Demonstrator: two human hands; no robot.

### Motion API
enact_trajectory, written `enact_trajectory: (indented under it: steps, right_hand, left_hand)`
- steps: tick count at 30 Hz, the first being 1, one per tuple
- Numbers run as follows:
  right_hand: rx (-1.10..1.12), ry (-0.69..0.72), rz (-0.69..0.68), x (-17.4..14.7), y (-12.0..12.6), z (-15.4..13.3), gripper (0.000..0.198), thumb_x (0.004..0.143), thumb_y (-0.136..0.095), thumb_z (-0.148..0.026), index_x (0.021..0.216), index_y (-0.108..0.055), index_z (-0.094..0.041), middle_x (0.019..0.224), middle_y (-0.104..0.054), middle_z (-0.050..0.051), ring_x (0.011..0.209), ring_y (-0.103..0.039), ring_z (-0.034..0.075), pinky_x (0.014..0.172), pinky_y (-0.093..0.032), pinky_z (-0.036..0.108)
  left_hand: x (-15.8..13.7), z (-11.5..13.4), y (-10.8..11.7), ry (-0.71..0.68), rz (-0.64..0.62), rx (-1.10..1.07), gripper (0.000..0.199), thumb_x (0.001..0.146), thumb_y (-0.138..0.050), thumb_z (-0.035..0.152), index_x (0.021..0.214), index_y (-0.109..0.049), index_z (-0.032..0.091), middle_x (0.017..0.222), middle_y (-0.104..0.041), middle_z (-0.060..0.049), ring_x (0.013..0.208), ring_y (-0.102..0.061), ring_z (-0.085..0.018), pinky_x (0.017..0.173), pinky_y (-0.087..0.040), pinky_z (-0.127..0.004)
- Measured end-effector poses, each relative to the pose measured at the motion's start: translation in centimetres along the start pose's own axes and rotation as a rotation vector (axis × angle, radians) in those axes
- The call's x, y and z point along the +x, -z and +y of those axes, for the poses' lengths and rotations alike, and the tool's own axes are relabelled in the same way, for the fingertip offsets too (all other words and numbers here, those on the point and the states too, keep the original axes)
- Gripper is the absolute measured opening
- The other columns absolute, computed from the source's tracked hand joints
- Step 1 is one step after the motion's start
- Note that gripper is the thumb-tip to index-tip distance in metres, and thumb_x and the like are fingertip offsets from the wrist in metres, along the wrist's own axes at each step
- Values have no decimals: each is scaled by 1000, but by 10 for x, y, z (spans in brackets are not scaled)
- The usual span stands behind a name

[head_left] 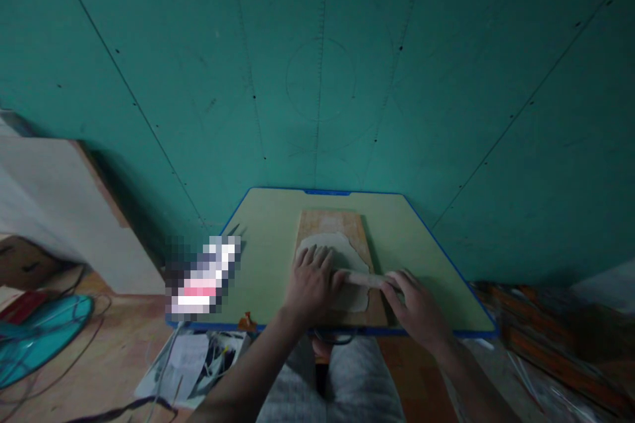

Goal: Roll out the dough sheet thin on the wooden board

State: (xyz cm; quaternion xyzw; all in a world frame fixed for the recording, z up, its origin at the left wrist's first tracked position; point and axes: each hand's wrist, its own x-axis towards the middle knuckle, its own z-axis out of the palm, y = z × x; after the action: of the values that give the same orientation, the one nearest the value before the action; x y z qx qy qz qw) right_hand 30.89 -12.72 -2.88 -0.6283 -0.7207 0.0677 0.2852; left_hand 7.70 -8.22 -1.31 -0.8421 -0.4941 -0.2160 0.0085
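Observation:
A flat, pale sheet of dough (354, 301) lies on a wooden board (332, 215) in the middle of the small table. Across the dough runs a light rolling pin (364, 278). My right hand (411, 297) grips its right end, thumb on the near side, just past the board's right edge. My left hand (312, 281) is bent over the left end of the pin, its fingers reaching onto the dough. That end of the pin is hidden under the hand.
The blue-edged table (431, 284) stands against a green wall (317, 79). At its left lie a blurred-out device (203, 277) and what looks like a knife tip (233, 229). An orange clip (247, 321) sits on the front edge. Below is a box of clutter (193, 363).

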Motion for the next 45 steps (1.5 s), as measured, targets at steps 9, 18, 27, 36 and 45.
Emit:
enact_trajectory:
  steps: [9,18,27,36,45]
  right_hand:
    - [-310,-215,-51,17,-10,24,51,96,-32,-40,63,-67,-23,65,-72,12,56,-66,21,53,-35,30]
    - [-399,-275,-93,41,-2,26,47,99,-35,-36,71,-71,-22,68,-73,11,57,-65,20,53,-32,30]
    - [-524,-254,-207,69,-1,-8,51,102,-31,-38,82,-73,-18,84,-76,15,73,-70,23,60,-34,30]
    - [-448,-205,-410,22,18,-42,38,98,-42,-51,95,-64,-21,82,-74,9,72,-69,22,55,-26,28]
    - [803,-560,-487,-91,-25,-90,43,79,-67,-54,107,-62,-21,101,-70,10,96,-63,23,75,-42,28]
  left_hand:
    - [62,14,-18,309,-84,3,52,98,-39,49,130,-60,14,145,-51,-19,140,-38,-37,112,-30,-54]
    - [110,9,-29,316,-135,-39,60,98,-31,54,122,-63,9,135,-57,-22,132,-45,-35,106,-35,-51]
    - [136,3,-30,158,-128,-6,43,101,-31,36,107,-67,13,110,-67,-14,107,-59,-27,92,-45,-38]
    - [95,-10,-17,151,-183,-24,29,93,-44,34,100,-68,20,106,-65,-10,96,-64,-26,78,-51,-36]
    - [35,-25,-7,52,-103,-116,27,86,-53,19,112,-62,21,124,-57,-11,118,-54,-25,101,-45,-42]
